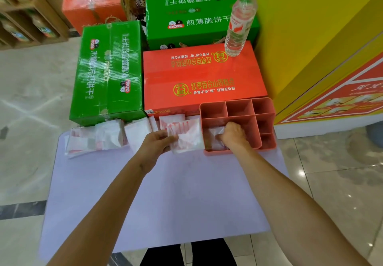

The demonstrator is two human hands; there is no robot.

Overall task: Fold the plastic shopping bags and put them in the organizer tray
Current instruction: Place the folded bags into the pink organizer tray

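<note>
Right hand [232, 134] is down in the big front compartment of the coral plastic organizer tray [267, 141], fingers curled on a folded white-and-red plastic bag [215, 139] there. Left hand [159, 141] pinches another folded bag [186, 137] just left of the tray, on the lilac tabletop [165, 193]. More folded bags [97, 139] lie further left. Orange carton [203, 79] behind reads "红枣百合山药糕点"; green carton [196, 17] reads "煎薄脆饼干".

Bright, glare on floor [301, 172] (right); edges warped
</note>
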